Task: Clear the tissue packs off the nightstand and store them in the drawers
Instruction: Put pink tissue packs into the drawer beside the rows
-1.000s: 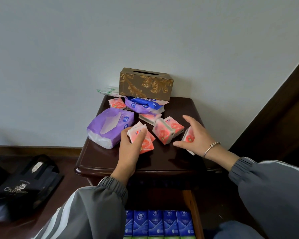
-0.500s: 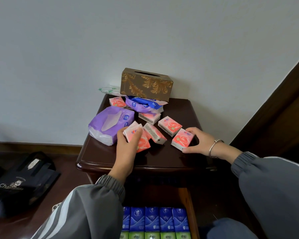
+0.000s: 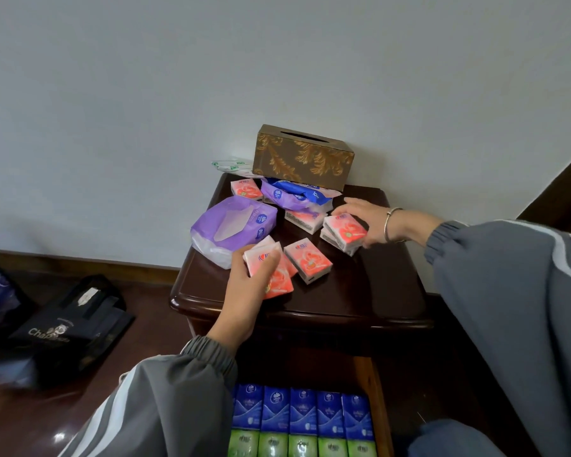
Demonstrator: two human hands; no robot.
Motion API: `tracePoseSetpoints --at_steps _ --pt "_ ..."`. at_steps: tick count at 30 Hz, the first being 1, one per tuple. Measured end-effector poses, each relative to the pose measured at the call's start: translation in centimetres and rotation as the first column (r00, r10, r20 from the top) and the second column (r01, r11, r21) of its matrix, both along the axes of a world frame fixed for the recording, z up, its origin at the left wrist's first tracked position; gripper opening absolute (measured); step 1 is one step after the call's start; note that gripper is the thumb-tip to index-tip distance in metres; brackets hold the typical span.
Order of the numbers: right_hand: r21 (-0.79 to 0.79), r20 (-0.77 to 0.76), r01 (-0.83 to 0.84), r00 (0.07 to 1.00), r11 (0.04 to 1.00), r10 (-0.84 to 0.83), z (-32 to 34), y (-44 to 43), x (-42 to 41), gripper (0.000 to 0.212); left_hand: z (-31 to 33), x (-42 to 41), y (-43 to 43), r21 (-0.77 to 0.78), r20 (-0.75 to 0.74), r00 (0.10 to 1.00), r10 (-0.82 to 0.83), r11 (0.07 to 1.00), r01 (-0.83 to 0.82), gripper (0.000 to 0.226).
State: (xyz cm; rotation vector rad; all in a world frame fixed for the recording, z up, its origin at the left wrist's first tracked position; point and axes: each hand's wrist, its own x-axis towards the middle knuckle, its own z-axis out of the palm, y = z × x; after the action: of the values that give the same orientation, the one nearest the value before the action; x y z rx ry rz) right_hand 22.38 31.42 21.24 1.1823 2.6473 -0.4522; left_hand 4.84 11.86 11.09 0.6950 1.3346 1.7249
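1. Left sleeve (image 3: pixel 165 400): grey jacket fabric with two white stripes running lengthwise along its outer side.
2. Left cuff (image 3: pixel 211 352): darker grey, elasticated, gathered in ribs at the wrist.
3. Right sleeve (image 3: pixel 515 291): same grey fabric, with white stripes along the upper edge.
4. Right cuff (image 3: pixel 437 240): gathered grey elastic.
5. Right wrist: thin silver bangle (image 3: pixel 389 222).
6. Both hands: bare.

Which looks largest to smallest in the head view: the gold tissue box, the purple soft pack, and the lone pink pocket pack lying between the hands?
1. Gold tissue box
2. Purple soft pack: close to the box in apparent size, and nearer the camera, so this order is unsure.
3. Pink pocket pack: clearly smallest.
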Motion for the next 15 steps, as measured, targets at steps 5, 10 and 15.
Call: tracePoseSetpoints --at_steps 5,10,15 --pt "-0.130 0.018 0.191 0.982 0.973 -0.190 1.4 0.8 -0.4 0.112 -0.1 0.1 0.0 0.000 -0.008 1.000 0.016 1.000 -0.016 0.052" --pt "-0.297 -0.137 0.470 0.841 0.831 -0.524 0.9 0.9 -1.4 0.084 -0.1 0.3 0.1 0.017 -0.033 0.999 0.031 0.999 -0.030 0.040" --pt "-0.338 -0.094 0.570 0.772 0.749 -0.629 -1.2 0.5 -2.2 0.074 0.0 0.3 0.1 0.017 -0.030 0.999 0.027 1.000 -0.026 0.037"
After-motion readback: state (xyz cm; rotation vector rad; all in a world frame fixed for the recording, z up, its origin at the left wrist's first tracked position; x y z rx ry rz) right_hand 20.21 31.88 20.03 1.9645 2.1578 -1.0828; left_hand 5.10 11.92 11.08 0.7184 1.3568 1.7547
